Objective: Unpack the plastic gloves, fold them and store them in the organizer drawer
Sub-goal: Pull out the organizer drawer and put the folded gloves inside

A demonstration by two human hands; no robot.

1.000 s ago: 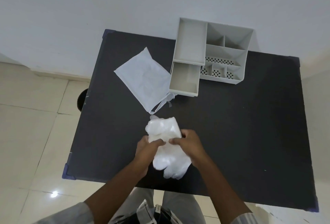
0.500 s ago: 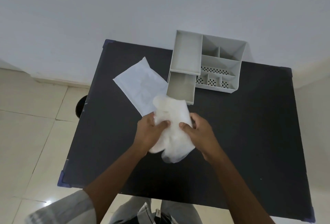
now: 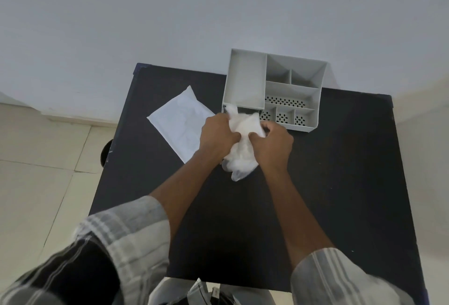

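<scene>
A person is looking down at a dark surface point(image 3: 340, 183) standing against a pale wall point(image 3: 170, 25). Both hands are gripping a crumpled bundle of translucent plastic gloves point(image 3: 243, 156) near the far middle of the surface. The left hand point(image 3: 217, 135) is clenching the bundle from the left side, its fingers point(image 3: 220, 119) curling over the top. The right hand point(image 3: 273, 144) is clenching it from the right, with its fingers tucked into the plastic. The upper part of the bundle is sitting right at the front opening of a grey organizer point(image 3: 274, 90), where the drawer point(image 3: 245, 110) is; most of the drawer is hidden behind the gloves and hands, so how far the plastic is reaching inside cannot be told. The lower part of the bundle is hanging down toward the person, below the hands. The organizer is showing several open compartments on top, some with perforated floors. Just left of the hands, a flat white packet point(image 3: 181, 124) is lying on the surface, partly under the left hand. Striped sleeves point(image 3: 126, 236) are covering both forearms near the bottom edge.
</scene>
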